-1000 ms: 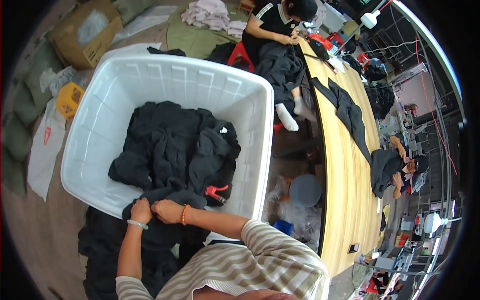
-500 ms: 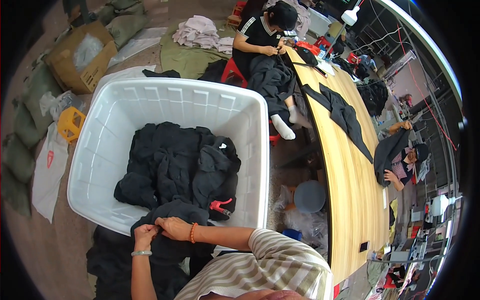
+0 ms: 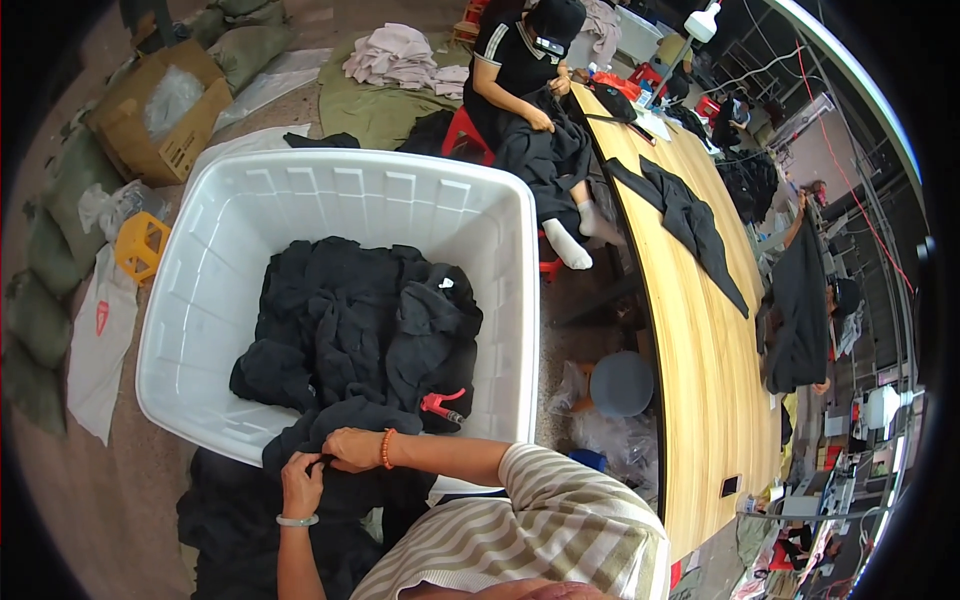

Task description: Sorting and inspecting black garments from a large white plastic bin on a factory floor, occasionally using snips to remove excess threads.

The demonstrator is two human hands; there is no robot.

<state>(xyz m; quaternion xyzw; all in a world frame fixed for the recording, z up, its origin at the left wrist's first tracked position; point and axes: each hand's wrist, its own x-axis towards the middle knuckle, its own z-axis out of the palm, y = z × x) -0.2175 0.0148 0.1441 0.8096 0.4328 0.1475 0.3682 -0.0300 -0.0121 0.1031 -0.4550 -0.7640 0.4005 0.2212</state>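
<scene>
My left hand [image 3: 302, 487] and my right hand [image 3: 352, 451] meet at the near rim of a large white plastic tub [image 3: 190, 300]. With the fingers of both, I pinch the cloth of a black garment [image 3: 360, 411] draped over that rim. More black garments [image 3: 345, 320] lie heaped in the tub, one showing a small white label. A red-handled tool [image 3: 440, 404] rests on the cloth near my right wrist; its exact kind is unclear. Dark cloth [image 3: 235, 535] also hangs down outside the tub, below my left hand.
A long wooden table [image 3: 700, 350] runs along the right, bearing a dark garment [image 3: 685, 225]. At its far end a seated person [image 3: 515, 75] handles black cloth; across it another person holds up a dark garment [image 3: 800, 310]. A grey round stool [image 3: 621, 384] and yellow stool [image 3: 142, 248] flank the tub.
My left hand has shifted slightly right and down, my right hand slightly right and up, both still on the garment. The person across the table has raised and spread their dark garment.
</scene>
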